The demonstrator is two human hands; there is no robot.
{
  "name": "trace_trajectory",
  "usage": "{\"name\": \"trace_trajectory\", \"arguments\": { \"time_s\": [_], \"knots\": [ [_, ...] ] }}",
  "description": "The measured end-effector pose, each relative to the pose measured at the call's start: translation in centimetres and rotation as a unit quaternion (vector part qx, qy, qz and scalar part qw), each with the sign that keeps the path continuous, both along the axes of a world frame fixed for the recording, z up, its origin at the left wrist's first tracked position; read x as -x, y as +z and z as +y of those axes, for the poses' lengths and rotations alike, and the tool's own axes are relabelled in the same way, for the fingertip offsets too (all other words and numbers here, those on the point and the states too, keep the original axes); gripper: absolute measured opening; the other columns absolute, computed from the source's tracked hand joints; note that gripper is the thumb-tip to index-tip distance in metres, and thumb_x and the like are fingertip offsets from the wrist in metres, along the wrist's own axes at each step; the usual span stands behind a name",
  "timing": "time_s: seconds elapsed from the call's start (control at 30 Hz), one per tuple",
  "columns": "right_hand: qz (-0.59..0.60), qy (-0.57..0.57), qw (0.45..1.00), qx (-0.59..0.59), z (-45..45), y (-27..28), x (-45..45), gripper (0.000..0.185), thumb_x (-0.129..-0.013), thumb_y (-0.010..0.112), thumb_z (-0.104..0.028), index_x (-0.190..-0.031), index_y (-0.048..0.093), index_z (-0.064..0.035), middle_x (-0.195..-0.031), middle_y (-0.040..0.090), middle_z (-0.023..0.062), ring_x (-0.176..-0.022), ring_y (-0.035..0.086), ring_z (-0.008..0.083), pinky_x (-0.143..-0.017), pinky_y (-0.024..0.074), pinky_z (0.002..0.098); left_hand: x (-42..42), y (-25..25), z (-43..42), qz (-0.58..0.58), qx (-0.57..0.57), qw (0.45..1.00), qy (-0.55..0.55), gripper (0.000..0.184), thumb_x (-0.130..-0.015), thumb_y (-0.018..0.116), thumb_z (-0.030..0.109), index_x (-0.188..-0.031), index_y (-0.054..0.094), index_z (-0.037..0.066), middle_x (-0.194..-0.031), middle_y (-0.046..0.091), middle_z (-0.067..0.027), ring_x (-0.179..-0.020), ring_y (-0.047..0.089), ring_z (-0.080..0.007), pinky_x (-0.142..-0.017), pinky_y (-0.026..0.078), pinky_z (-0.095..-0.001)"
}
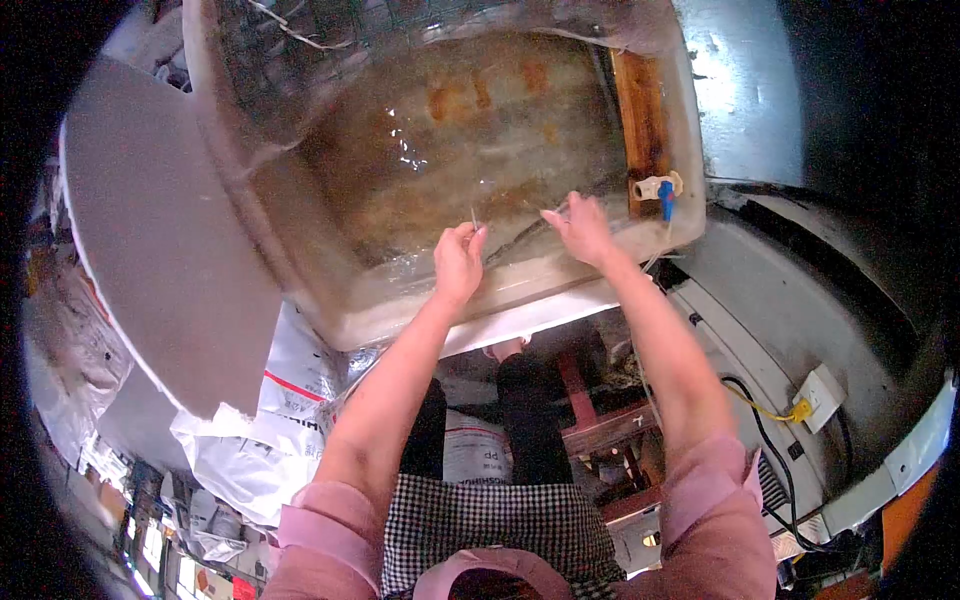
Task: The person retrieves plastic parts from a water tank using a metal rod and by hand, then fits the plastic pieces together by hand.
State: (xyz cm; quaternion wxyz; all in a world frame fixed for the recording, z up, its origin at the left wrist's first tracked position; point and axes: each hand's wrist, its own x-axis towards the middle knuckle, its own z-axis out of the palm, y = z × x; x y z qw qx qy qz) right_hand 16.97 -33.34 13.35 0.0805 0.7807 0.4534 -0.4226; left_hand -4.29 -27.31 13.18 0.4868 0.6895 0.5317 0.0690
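My left hand (459, 262) is above the near side of a large pale tub (560, 275), fingers pinched together. A thin pale strand (474, 216) sticks up from its fingertips. To the right, my right hand (582, 232) is over the same edge with its thumb and fingers bent towards each other; whatever lies between them is too fine to name. Shallow, cloudy water (430, 170) with rust-brown stains fills the tub below both hands. A dark line runs through the water between them.
A tap with a blue handle (667, 200) is at the tub's right, beside a wooden board (640, 110). Dark mesh (330, 60) lies at the far side. A grey panel (170, 230) and white printed sacks (290, 400) stand left. A yellow plug (800, 410) and cables are at right.
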Motion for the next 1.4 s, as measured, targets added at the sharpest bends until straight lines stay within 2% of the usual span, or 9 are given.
{"name": "trace_trajectory", "arguments": {
  "time_s": [0.13,0.33,0.4,0.53,0.7,0.83,1.07,1.13,1.4],
  "knots": [
    [0.337,-0.385,0.849,-0.132,1.0,0.4,5.9,0.055,-0.084,0.052,-0.049,-0.105,0.045,0.0015,-0.094,0.056,0.0169,-0.083,0.054,0.0215,-0.077,0.0434,0.0367,-3.4,3.3,0.3,-0.003,0.03,0.999,0.041,0.014,-0.079,0.059,0.011,-0.089,0.059,0.002,-0.08,0.056,-0.0179,-0.076,0.057,-0.0322,-0.069,0.045,-0.0389],
    [0.147,-0.403,0.867,-0.254,3.7,2.9,8.6,0.034,-0.086,0.057,-0.029,-0.095,0.04,-0.0009,-0.084,0.056,0.014,-0.072,0.056,0.0215,-0.062,0.0465,0.0349,-2.1,6.8,2.2,-0.1,0.1,0.988,-0.062,0.029,-0.076,0.06,0.007,-0.105,0.059,0.004,-0.088,0.057,-0.0175,-0.083,0.058,-0.0304,-0.074,0.046,-0.0358],
    [0.289,-0.578,0.743,-0.175,3.9,3.9,8.4,0.025,-0.086,0.056,-0.017,-0.097,0.037,-0.0034,-0.075,0.055,0.0111,-0.057,0.053,0.0155,-0.045,0.0431,0.0302,0.0,8.6,2.0,-0.207,0.088,0.974,-0.005,0.033,-0.075,0.062,0.009,-0.107,0.057,0.005,-0.096,0.055,-0.017,-0.084,0.056,-0.0319,-0.073,0.047,-0.036],
    [0.244,-0.593,0.732,-0.229,2.9,2.7,6.6,0.017,-0.086,0.055,-0.012,-0.075,0.047,-0.0034,-0.055,0.05,0.0033,-0.042,0.045,0.009,-0.036,0.0335,0.0245,9.2,4.7,-0.2,0.181,-0.119,0.96,-0.177,0.031,-0.078,0.064,0.022,-0.099,0.058,0.0,-0.106,0.052,-0.0221,-0.086,0.056,-0.0339,-0.077,0.046,-0.042],
    [0.425,-0.698,0.527,-0.232,1.2,3.0,3.3,0.026,-0.086,0.058,-0.02,-0.068,0.044,-0.0082,-0.053,0.044,0.0003,-0.041,0.04,0.0099,-0.037,0.0296,0.0241,17.3,0.7,-2.7,0.352,0.134,0.862,-0.34,0.045,-0.071,0.069,0.035,-0.098,0.058,0.0,-0.094,0.06,-0.022,-0.09,0.057,-0.036,-0.077,0.046,-0.0446],
    [0.386,-0.735,0.514,-0.216,0.1,5.3,-0.4,0.027,-0.085,0.059,-0.024,-0.068,0.049,-0.0059,-0.053,0.044,0.0006,-0.04,0.041,0.011,-0.038,0.0303,0.0248,17.7,0.8,-2.8,0.364,0.174,0.849,-0.34,0.038,-0.072,0.068,0.032,-0.094,0.059,0.001,-0.09,0.062,-0.0201,-0.084,0.059,-0.0358,-0.075,0.047,-0.0441],
    [0.199,-0.595,0.765,-0.145,-3.1,0.9,-5.6,0.036,-0.086,0.056,-0.036,-0.083,0.058,-0.0002,-0.052,0.049,0.0004,-0.043,0.044,0.0096,-0.04,0.0319,0.0239,16.5,8.9,-2.1,0.267,0.092,0.929,-0.241,0.04,-0.081,0.055,0.044,-0.089,0.056,0.005,-0.08,0.061,-0.0218,-0.08,0.058,-0.0396,-0.067,0.044,-0.048],
    [-0.123,-0.242,0.954,-0.125,-3.8,-4.1,-5.8,0.041,-0.088,0.052,-0.04,-0.081,0.06,-0.0003,-0.057,0.057,0.0063,-0.048,0.053,0.0116,-0.043,0.0361,0.0254,16.0,11.4,-2.7,0.292,0.071,0.929,-0.215,0.038,-0.083,0.054,0.043,-0.089,0.054,0.005,-0.078,0.061,-0.0205,-0.075,0.057,-0.0407,-0.063,0.044,-0.0484],
    [0.19,-0.557,0.803,-0.09,-1.3,-0.7,-1.0,0.039,-0.088,0.051,-0.037,-0.076,0.06,-0.0022,-0.05,0.054,0.0054,-0.038,0.046,0.0131,-0.037,0.034,0.0275,19.1,13.0,-5.4,0.298,0.031,0.941,-0.156,0.037,-0.085,0.051,0.043,-0.085,0.051,0.007,-0.068,0.059,-0.0194,-0.067,0.057,-0.0413,-0.057,0.043,-0.0498]
  ]
}}
